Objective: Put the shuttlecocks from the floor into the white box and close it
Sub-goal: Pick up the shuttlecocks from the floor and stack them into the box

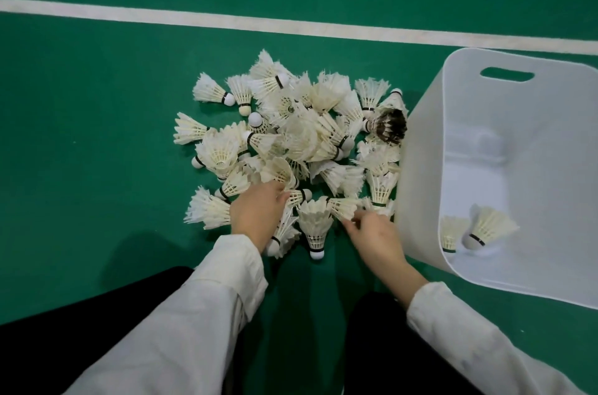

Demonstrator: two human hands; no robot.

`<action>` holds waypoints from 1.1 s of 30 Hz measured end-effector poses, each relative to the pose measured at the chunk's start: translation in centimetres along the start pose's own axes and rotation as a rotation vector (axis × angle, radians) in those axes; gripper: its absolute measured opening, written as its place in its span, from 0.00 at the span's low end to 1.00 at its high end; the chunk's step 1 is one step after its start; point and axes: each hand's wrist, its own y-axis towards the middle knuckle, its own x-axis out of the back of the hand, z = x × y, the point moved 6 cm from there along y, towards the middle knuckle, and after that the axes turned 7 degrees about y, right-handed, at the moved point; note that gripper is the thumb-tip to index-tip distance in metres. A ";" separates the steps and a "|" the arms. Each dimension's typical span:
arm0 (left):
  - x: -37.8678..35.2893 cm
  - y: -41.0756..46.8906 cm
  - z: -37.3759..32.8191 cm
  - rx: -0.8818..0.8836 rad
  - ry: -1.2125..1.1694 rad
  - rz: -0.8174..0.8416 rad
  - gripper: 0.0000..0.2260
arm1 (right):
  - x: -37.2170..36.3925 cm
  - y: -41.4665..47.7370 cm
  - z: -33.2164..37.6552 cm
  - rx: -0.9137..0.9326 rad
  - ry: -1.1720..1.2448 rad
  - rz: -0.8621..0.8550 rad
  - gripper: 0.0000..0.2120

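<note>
A heap of several white feather shuttlecocks (291,136) lies on the green floor, with one dark-feathered shuttlecock (390,127) at its right side. My left hand (257,210) rests on the near edge of the heap, fingers curled onto a shuttlecock (291,197). My right hand (375,239) pinches the feathers of another shuttlecock (343,207) beside the box. The white box (420,174) stands open to the right, with two shuttlecocks (485,228) inside near its front wall. No lid is in view.
A white court line (226,21) crosses the green floor beyond the heap. My dark trouser legs (97,313) and pale sleeves fill the bottom of the view. Bare green floor lies left of the heap.
</note>
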 end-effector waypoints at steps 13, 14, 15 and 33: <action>7.4 -3.3 -0.9 -0.041 -0.203 -0.305 0.15 | 8.4 -4.0 5.3 0.306 0.312 -0.238 0.08; 8.1 -3.8 -1.5 -0.084 -0.229 -0.318 0.14 | 9.9 -4.7 5.7 0.343 0.339 -0.268 0.07; 8.6 -4.4 -2.2 -0.128 -0.250 -0.324 0.14 | 11.3 -5.4 6.1 0.383 0.364 -0.298 0.07; 11.4 -10.6 -19.9 -0.556 -0.422 -0.228 0.11 | 18.1 -5.0 -12.0 -0.109 0.161 -0.173 0.08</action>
